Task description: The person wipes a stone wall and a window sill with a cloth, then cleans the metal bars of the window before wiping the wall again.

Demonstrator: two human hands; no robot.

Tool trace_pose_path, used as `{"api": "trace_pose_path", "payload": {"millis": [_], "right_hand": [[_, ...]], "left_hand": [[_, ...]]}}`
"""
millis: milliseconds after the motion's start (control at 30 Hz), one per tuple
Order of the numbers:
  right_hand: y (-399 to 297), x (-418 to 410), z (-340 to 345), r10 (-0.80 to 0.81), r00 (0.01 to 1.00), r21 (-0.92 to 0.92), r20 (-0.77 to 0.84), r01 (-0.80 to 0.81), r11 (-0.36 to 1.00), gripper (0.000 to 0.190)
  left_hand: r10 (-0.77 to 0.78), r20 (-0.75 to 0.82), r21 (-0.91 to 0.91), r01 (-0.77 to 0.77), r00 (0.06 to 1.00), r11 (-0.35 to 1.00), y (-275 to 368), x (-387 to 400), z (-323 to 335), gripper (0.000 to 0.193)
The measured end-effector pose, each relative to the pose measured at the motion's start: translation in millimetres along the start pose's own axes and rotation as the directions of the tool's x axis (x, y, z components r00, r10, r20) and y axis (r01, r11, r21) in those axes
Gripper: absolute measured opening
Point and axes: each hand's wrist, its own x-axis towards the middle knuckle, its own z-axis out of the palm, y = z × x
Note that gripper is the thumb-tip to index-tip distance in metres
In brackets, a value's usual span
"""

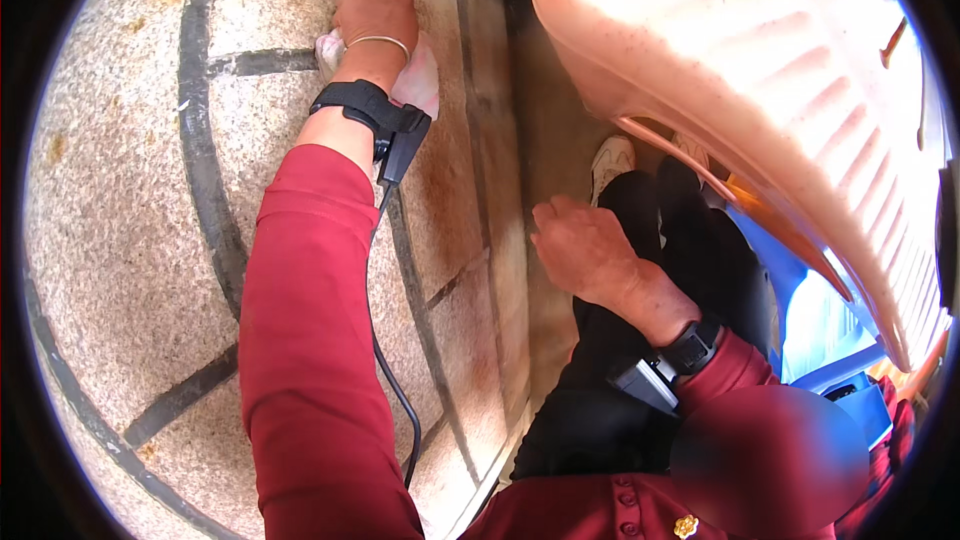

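My left hand (379, 11) presses a crumpled whitish cloth with pinkish marks (418, 79) against a speckled stone wall (289, 30). Part of the cloth sticks out above my fingers, and more of it hangs below my wrist. Dark joints (199, 90) divide the stone into blocks, with rusty stains in places. Away from the wall, my right hand (589, 251) hovers over my legs in dark trousers. Its fingers are curled into a loose fist; no object shows in it, though the palm is hidden.
A large pale pink ribbed plastic piece (720, 37) juts in at the upper right. Beneath it are a blue plastic item (847, 367) and an orange part (780, 225). A black cable (394, 382) runs down from my left wrist device. My light shoe (615, 157) rests on the ground.
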Motion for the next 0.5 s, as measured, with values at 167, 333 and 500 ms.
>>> {"api": "trace_pose_path", "payload": {"millis": [167, 333, 500], "right_hand": [[-7.7, 3.8, -9.2, 0.019, 0.997, 0.083, 0.074, -0.026, 0.996, 0.016], [5.2, 3.1, -11.3, 0.064, 0.996, 0.079, 0.057, -0.069, 0.994, 0.016], [4.2, 4.7, -12.4, 0.059, 0.998, 0.111, 0.035, -0.063, 0.992, 0.015]], "left_hand": [[0.098, 0.123, 0.037, -0.104, 0.988, 0.994, -0.7, -22.1, 9.7, 0.026], [0.112, 0.227, -0.016, -0.111, 0.967, 0.994, 44.5, -81.7, -12.1, 0.025], [0.039, 0.368, -0.182, 0.031, 0.929, 0.983, 54.8, -171.9, -18.6, 0.034]]}}
